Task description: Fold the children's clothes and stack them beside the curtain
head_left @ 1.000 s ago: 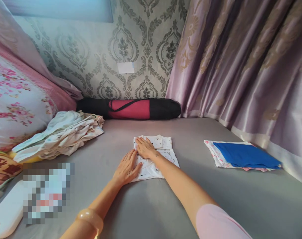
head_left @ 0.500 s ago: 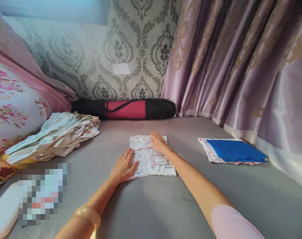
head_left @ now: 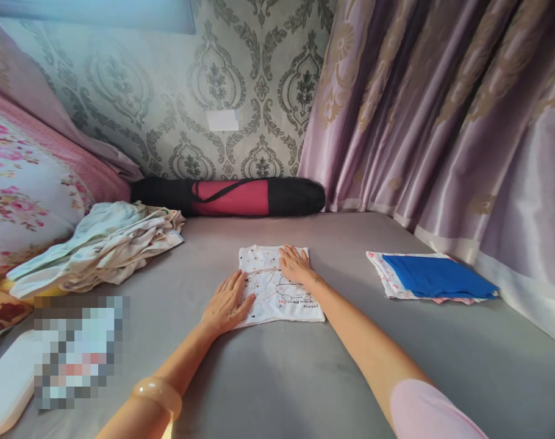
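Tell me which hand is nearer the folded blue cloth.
Right. The right hand is left of the blue cloth, flat on the white printed garment; the left hand is farther left, at the garment's left edge.

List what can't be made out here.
All in the head view:
White garment, part of its drawing: covered by the right hand.
Garment's left edge, partly: under the left hand.
Cloths beneath the blue cloth: mostly covered by it.
Pixelated patch: contents blurred out.
White object, lower left: cut off by frame edge.

a long black and red bag (head_left: 241, 200) lies along the patterned wall (head_left: 168, 67), beside purple curtains (head_left: 405, 122).
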### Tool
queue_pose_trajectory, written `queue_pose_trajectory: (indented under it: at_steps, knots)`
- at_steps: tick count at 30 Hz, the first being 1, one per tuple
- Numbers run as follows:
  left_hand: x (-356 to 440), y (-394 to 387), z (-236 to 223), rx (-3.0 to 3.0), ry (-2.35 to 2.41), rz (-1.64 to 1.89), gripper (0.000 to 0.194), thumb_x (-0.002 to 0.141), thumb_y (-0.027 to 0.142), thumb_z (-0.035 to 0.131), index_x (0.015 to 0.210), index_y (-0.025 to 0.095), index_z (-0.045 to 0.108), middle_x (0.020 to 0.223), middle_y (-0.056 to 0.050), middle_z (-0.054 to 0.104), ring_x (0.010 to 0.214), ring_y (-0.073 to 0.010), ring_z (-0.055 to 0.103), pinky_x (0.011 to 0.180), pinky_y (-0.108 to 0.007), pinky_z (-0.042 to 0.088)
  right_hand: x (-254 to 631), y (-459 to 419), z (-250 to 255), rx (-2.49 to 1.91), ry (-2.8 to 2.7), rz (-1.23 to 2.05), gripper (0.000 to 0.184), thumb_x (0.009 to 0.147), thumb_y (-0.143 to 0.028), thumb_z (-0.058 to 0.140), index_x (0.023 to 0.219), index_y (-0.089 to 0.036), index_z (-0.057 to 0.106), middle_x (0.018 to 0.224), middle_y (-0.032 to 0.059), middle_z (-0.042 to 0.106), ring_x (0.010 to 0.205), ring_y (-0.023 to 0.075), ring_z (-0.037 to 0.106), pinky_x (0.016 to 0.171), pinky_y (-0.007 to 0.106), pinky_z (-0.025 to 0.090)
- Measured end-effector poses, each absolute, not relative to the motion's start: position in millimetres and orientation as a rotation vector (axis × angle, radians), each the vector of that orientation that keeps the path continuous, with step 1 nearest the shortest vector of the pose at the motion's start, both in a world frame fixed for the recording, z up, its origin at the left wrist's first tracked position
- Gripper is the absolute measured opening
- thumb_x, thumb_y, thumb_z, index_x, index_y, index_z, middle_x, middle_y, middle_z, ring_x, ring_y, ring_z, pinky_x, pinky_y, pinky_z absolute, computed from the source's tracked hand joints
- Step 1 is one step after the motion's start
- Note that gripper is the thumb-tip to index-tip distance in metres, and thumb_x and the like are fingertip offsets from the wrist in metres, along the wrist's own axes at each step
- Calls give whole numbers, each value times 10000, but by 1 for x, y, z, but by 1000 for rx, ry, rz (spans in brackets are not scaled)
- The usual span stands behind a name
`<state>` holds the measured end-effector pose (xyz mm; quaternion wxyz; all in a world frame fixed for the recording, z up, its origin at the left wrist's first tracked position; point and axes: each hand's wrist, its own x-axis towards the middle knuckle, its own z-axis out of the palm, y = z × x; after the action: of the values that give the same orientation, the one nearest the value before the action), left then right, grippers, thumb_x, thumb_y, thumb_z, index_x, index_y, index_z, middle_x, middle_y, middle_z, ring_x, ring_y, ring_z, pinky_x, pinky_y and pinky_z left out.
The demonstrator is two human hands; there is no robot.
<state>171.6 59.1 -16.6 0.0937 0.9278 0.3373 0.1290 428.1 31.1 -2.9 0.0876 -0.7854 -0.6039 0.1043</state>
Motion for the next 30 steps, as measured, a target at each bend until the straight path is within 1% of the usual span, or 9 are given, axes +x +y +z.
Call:
queue_pose_trajectory:
  at_steps: [4,6,9,13,17,22,26,28,30]
  knots:
    - [171,58,-15,2753,1007,360,633,944,498,347,1429,92,353,1511,-201,354,1391,-292,354,1144,-460,276,417,34,10,-2242,-1834,297,563,984,-363,189,1503,-173,297,1597,74,192,1477,234,77,1162,546,25]
    - [172,58,-15,2757,1014,351,639,944,504,347,1440,101,344,1516,-194,347,1394,-287,350,1148,-447,270,404,35,11,-2129,-1919,213,558,987,-357,190,1506,-174,290,1597,64,196,1479,216,65,1169,526,3]
    - [173,59,-15,2772,1016,343,637,947,507,344,1451,117,342,1522,-191,337,1400,-288,339,1151,-444,262,383,34,5,-2025,-2032,194,552,988,-345,202,1506,-178,292,1588,55,229,1474,206,108,1179,486,29]
    - [172,59,-14,2801,996,326,609,956,496,327,1448,139,367,1527,-193,326,1413,-289,317,1153,-459,248,373,35,-1,-2054,-2058,247,542,980,-314,217,1495,-182,322,1583,56,246,1462,211,168,1180,474,59]
    - [171,59,-14,2809,1003,323,610,955,506,322,1447,149,377,1528,-185,331,1416,-278,314,1154,-446,252,381,36,4,-2052,-2086,370,541,984,-344,207,1495,-209,326,1590,44,225,1468,213,145,1179,484,51]
    - [171,60,-15,2827,1013,334,609,950,513,326,1444,161,383,1529,-171,337,1403,-272,341,1151,-433,264,392,28,1,-2180,-1863,191,572,996,-394,177,1508,-166,294,1585,71,235,1475,235,92,1176,495,-6]
    - [172,60,-16,2821,1016,330,606,949,515,318,1440,166,389,1529,-158,343,1407,-267,332,1157,-431,251,402,27,0,-2182,-1819,409,570,994,-387,206,1501,-151,313,1589,73,222,1475,233,98,1186,474,40]
    - [171,60,-17,2799,1016,353,604,946,531,316,1435,184,393,1532,-140,344,1409,-262,328,1161,-428,245,412,23,5,-2091,-1745,518,565,998,-394,190,1488,-158,342,1585,67,237,1470,197,135,1192,407,101]
    - [171,62,-18,2742,1010,377,603,942,557,316,1430,212,396,1535,-121,341,1409,-258,327,1158,-424,255,425,12,11,-2018,-1617,477,535,986,-361,244,1452,-150,400,1558,80,309,1443,172,237,1171,326,195]
